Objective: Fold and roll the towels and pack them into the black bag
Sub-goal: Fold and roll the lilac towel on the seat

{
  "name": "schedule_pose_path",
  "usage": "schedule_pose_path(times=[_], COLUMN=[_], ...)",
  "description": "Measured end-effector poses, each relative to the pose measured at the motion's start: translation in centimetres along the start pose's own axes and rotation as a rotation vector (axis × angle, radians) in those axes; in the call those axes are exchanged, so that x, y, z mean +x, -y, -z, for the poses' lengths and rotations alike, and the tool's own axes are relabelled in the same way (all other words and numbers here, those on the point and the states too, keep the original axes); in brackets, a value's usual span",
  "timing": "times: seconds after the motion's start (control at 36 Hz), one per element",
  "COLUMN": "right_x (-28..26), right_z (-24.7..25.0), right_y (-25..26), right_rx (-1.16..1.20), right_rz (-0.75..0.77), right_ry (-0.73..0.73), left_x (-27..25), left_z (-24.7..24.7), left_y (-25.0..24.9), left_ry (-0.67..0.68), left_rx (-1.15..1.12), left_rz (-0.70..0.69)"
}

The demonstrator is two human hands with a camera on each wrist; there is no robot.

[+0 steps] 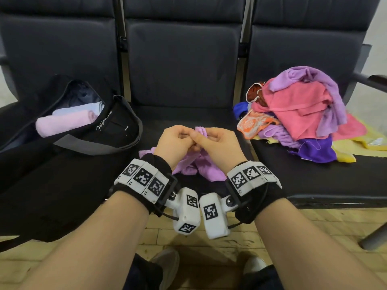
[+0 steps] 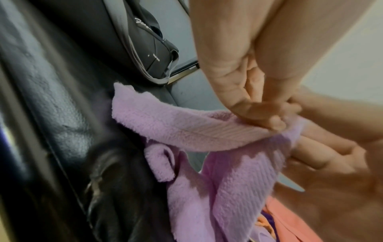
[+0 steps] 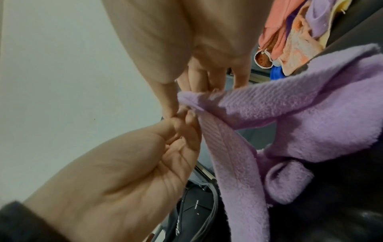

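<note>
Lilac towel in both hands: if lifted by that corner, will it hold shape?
Probably not: the lilac towel sags in soft folds below the left hand and right hand, so it looks floppy. Its fuzzy pile suggests easy grip, likely light.

black bag (image 1: 117, 130) mouth open, towel pile (image 1: 299, 114) right

The towel (image 1: 196, 164) in both hands was plain lilac, with a ribbed woven band along its edge; the bag (image 1: 117, 130) at nine o'clock was black with grey straps and white script lettering; inside it lay one pale pink roll (image 1: 62, 123) and one pale blue roll (image 1: 79, 108); the heap (image 1: 301, 114) at three o'clock mixed coral pink, lilac, deep violet, yellow, royal blue and an orange-and-white print; the seats (image 1: 184, 65) were dark grey-black; the wrist bands (image 1: 144, 181) were black, carrying white blocks with black-and-white square codes.
</note>
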State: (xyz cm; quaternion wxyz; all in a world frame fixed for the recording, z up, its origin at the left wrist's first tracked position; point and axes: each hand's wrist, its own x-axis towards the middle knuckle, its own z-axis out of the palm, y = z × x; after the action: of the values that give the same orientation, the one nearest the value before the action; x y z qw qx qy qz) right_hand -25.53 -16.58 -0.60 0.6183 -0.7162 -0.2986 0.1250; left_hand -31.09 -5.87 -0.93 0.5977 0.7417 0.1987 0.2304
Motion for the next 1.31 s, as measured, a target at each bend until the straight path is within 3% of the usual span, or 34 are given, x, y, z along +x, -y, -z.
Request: schedule_pose_path(times=[0.19,0.31,0.36,0.47,0.58,0.72,0.83,0.89,0.97,1.03,1.17,1.25,1.31], right_x=[0.1,0.6,0.7,1.4,1.4,1.6,1.5,1.5,1.5,1.6,1.6,1.3,1.2], right_z=[1.4,2.2,2.5,3.6,5.0,7.4,9.1,9.5,9.8,10.2,11.0,10.7,10.6], right_y=[0.3,-0.5,-0.7,-1.1,-0.8,-0.6,-0.9,-1.1,-1.1,-1.2,-1.6,-1.7,-1.7], right_rx=[0.341,0.136,0.04,-0.106,-0.227,-0.225,-0.153,-0.142,-0.116,-0.098,-0.127,-0.166,-0.164], right_rz=[-0.135,-0.049,-0.033,0.041,0.15,0.228,0.227,0.206,0.195,0.193,0.174,0.2,0.206], right_ry=[0.018,0.098,0.114,-0.062,-0.257,-0.525,-0.729,-0.775,-0.825,-0.872,-0.923,-0.864,-0.852], left_x=[0.6,0.5,0.2,0.4,0.5,0.2,0.1,0.2,0.6,0.8,1.8,2.1,2.2], left_z=[0.4,0.7,0.7,0.4,-0.6,-2.4,-2.3,-1.9,-1.1,-0.3,2.2,2.8,3.1], left_y=[0.6,0.1,-0.4,-0.9,-0.8,0.5,0.6,-0.1,-0.7,-0.5,1.4,2.4,2.7], left_ry=[-0.038,0.082,0.13,0.113,0.21,0.369,0.377,0.376,0.214,0.175,0.273,0.242,0.127], left_rx=[0.152,0.15,0.063,0.033,0.159,0.534,0.593,0.809,1.113,1.287,1.332,1.337,1.272], left_rz=[-0.092,-0.184,-0.121,-0.065,0.063,0.18,0.259,0.211,0.085,0.143,0.357,0.341,0.287])
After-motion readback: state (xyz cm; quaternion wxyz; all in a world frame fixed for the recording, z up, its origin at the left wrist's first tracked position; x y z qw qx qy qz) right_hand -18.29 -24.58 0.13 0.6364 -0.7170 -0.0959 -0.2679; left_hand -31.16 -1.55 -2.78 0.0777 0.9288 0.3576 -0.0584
